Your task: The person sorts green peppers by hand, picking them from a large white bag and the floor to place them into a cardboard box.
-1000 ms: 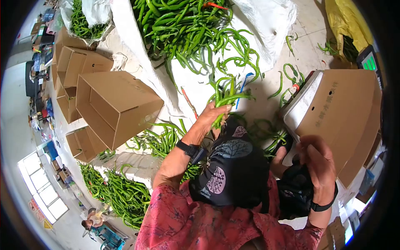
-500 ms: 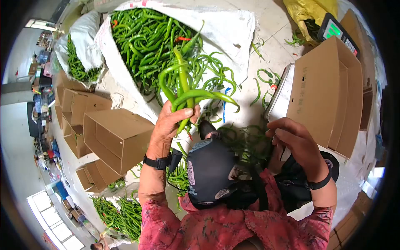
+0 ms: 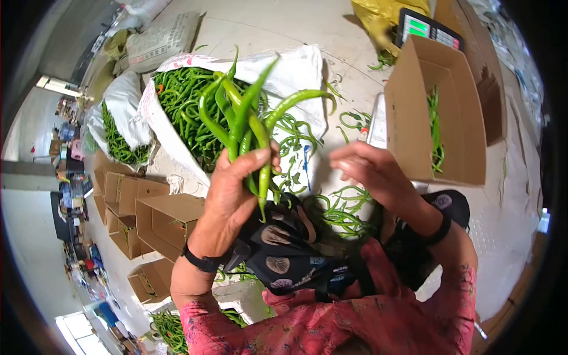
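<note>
A bunch of long green chili peppers point(image 3: 258, 127) is gripped in my left hand point(image 3: 228, 186), thumb across the stalks and tips fanning outward. To its right my right hand point(image 3: 378, 177) hangs in the air, fingers loosely bent and a little blurred, with nothing visible in them. Beyond the bunch lies an open white sack point(image 3: 305, 68), filled with more green chili peppers point(image 3: 180, 106). Loose chili peppers point(image 3: 346, 213) lie on the floor between my legs. A cardboard box point(image 3: 408, 112) stands on the right, with a few chili peppers point(image 3: 435, 133) inside.
A scale display point(image 3: 417, 29) with lit green digits stands behind the right box, near a yellow bag point(image 3: 378, 15). Several open cardboard boxes point(image 3: 168, 210) are on the left. Another pepper sack point(image 3: 127, 106) lies at the back left, and more peppers point(image 3: 168, 331) at lower left.
The view has shifted, so the right box's inside and the peppers in it now show. My left hand still holds the bunch, now more fanned out. My right hand has moved closer to it.
</note>
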A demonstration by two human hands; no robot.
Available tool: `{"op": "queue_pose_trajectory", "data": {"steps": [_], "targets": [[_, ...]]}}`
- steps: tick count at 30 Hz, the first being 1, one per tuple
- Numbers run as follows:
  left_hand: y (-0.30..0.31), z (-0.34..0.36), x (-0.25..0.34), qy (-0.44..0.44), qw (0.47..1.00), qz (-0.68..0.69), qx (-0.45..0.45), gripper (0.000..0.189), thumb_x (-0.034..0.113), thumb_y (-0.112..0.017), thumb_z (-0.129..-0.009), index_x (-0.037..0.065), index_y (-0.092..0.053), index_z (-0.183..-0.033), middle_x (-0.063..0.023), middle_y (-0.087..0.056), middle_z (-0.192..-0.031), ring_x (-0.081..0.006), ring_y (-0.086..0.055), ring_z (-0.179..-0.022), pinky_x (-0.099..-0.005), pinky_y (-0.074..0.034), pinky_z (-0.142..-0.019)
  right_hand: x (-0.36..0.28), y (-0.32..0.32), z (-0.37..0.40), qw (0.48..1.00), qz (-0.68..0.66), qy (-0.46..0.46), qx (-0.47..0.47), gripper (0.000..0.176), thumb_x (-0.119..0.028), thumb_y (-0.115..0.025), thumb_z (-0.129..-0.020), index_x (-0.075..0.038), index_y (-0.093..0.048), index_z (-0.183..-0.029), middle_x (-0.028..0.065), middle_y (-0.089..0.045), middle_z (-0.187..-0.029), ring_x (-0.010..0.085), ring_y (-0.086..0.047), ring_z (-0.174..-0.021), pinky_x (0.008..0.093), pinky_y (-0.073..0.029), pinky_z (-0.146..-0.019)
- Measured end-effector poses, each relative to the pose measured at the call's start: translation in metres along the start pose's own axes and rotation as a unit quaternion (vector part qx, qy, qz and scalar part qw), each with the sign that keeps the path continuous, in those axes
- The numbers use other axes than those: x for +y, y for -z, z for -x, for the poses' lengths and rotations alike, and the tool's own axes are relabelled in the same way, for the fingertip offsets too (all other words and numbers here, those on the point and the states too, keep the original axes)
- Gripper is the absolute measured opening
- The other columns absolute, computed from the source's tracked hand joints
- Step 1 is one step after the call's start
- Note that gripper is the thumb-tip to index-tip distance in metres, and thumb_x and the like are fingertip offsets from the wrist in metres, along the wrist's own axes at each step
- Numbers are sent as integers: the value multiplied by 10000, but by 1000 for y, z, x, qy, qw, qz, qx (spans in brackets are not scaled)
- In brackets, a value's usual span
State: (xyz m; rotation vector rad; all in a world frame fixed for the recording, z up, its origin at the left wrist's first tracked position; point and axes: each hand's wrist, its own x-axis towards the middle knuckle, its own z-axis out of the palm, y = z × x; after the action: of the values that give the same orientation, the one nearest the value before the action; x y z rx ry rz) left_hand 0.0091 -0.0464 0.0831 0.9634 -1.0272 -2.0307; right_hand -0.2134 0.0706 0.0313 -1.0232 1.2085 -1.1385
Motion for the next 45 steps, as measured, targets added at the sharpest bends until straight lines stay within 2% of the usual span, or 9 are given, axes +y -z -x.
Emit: {"op": "queue_pose_trajectory", "data": {"steps": [5, 8, 16, 20, 22, 30, 36, 41, 45], "targets": [[-43, 24, -63, 39, 999, -23, 25, 321, -12, -684, -845, 4, -588, -1151, -25, -638, -959, -106, -605, -834, -255, -498, -731, 2, -25, -7, 987, 4, 124, 100, 239, -153, -725, -853, 42, -616, -939, 98, -669, -804, 100, -639, -711, 272, -516, -601], [-55, 29, -95, 45, 997, 32, 48, 416, -26, -651, -844, 21, -536, -1241, -68, -635, -1051, -160, -620, -934, -311, -520, -817, -2, -28, 4, 992, 55, -25, 109, 201, -60, -690, -875, 39, -569, -1002, 48, -611, -813, 61, -617, -746, 223, -497, -613], [-4, 16, -123, 50, 964, 258, 47, 202, 63, -606, -910, -7, -564, -1095, -103, -601, -942, -159, -556, -797, -304, -484, -709, 13, -11, 60, 962, -49, 5, 270, 257, -84, -689, -842, -23, -439, -830, 35, -526, -618, 48, -465, -543, 253, -377, -472], [-1, 16, -125, 73, 949, 306, -13, 216, 91, -583, -929, -29, -551, -1105, -104, -589, -939, -160, -535, -806, -304, -463, -711, 62, -8, 70, 951, 191, -34, 240, 226, -93, -703, -838, -15, -505, -917, 85, -558, -691, 139, -558, -624, 316, -457, -579], [0, 17, -129, 82, 946, 312, -24, 225, 97, -577, -932, -37, -545, -1110, -105, -585, -938, -160, -529, -808, -302, -457, -712, 68, -23, 67, 946, 258, 81, 177, 263, -108, -728, -823, -15, -545, -988, 113, -587, -779, 193, -596, -697, 341, -479, -638], [-9, 24, -128, 106, 976, 176, -76, 259, 78, -640, -898, -26, -573, -1126, -131, -653, -933, -206, -660, -823, -326, -564, -755, 24, -33, 11, 976, -165, 18, 140, 304, -256, -605, -947, -7, -624, -1120, 0, -571, -835, 78, -494, -703, 236, -417, -641], [-3, 27, -121, -21, 998, 58, -33, 316, 80, -695, -859, -48, -569, -1119, -93, -609, -873, -195, -591, -737, -300, -500, -706, 25, -11, 40, 965, -42, 13, 259, 237, -139, -428, -1029, 27, -592, -1074, 8, -547, -865, 89, -515, -708, 263, -448, -616], [-3, 31, -123, -30, 991, -130, -25, 400, 174, -761, -833, -20, -584, -1134, -41, -614, -906, -112, -559, -763, -253, -466, -696, 62, -19, 69, 937, 343, 19, 66, 205, -238, -615, -904, -44, -648, -958, 151, -657, -898, 214, -661, -748, 347, -503, -638], [-17, 31, -126, -99, 960, -259, -48, 468, 132, -719, -830, 9, -528, -1238, -63, -623, -1037, -152, -586, -935, -305, -482, -835, 41, -47, 44, 976, 150, 13, 159, 214, -209, -650, -884, -13, -642, -970, 121, -682, -937, 186, -659, -770, 333, -506, -650]]}}
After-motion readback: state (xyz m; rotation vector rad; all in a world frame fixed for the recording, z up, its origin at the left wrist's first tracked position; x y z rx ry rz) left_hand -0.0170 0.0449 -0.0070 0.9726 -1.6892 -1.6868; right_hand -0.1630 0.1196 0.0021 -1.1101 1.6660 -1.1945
